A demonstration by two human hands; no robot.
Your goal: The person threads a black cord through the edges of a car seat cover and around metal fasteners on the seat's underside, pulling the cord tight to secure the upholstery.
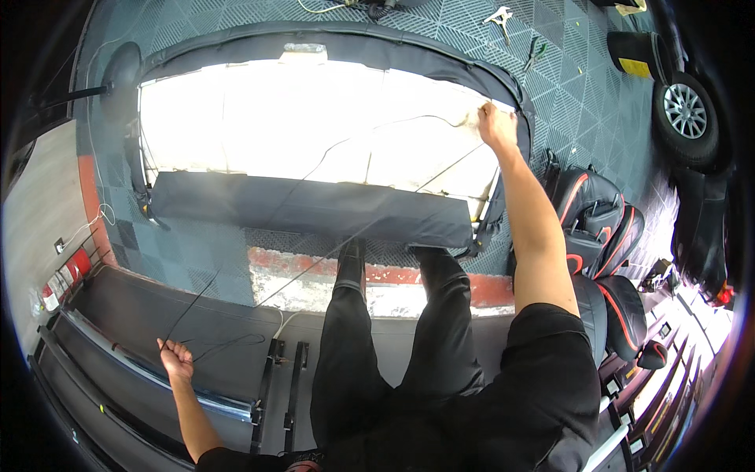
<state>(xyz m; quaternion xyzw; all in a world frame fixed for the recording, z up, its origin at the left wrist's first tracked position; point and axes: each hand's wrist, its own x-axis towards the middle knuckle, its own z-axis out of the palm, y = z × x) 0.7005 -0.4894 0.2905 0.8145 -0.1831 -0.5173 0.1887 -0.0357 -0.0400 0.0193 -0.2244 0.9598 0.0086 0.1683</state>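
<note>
Grey textured floor tiles (pixel 578 118) spread around me, with a car wheel (pixel 686 112) at the far right and black seats (pixel 586 206) with red-orange trim heaped beyond my right arm. Before my feet lay the piece in hand, a long cushion (pixel 275 118), its pale inside glaring upward. A dark cover (pixel 401 41) already framed its far side and ends, while along the near side a broad black flap (pixel 314 208) was turned down, leaving the pale middle bare; that part looked undone to me.

My left hand (pixel 177 359) was well out to the side, fingers curled closed on a thin dark cord, with slack loops beside it. My right hand (pixel 497 124) was at the cushion's right end, fingers bunched together; a straight run of cord (pixel 448 167) rose across the flap to it, though in the glare I could not tell just what the fingertips pinched. Another dark strand wandered loosely over the pale surface, so I judged the lacing partway at best: cord laid across, nothing visibly drawn shut on the near side. Two plier-like tools (pixel 536 53) lay apart on the tiles, untouched.
</note>
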